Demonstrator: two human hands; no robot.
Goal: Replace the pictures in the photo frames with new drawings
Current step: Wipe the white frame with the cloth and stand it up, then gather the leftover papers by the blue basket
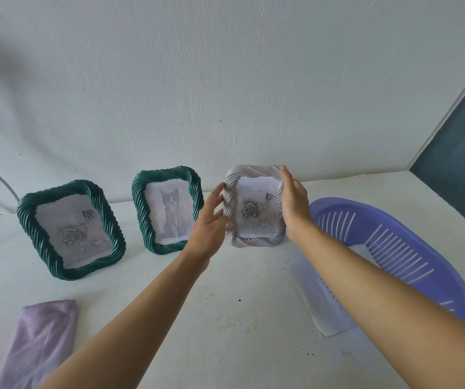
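Head view, purple basket (347, 204), paper (319, 293) apparently inside, white frame (253, 240) alongside

On your counter (239, 318), three frames stand in a row before the far wall (225, 80): left frame (29, 220), middle frame (141, 214), right frame (253, 240). The basket (422, 234) lies right of them, and the cloth (40, 341) lies near left.

A purple slatted basket (388, 217) sits right on the white table (239, 276), a lilac cloth (40, 341) front left.
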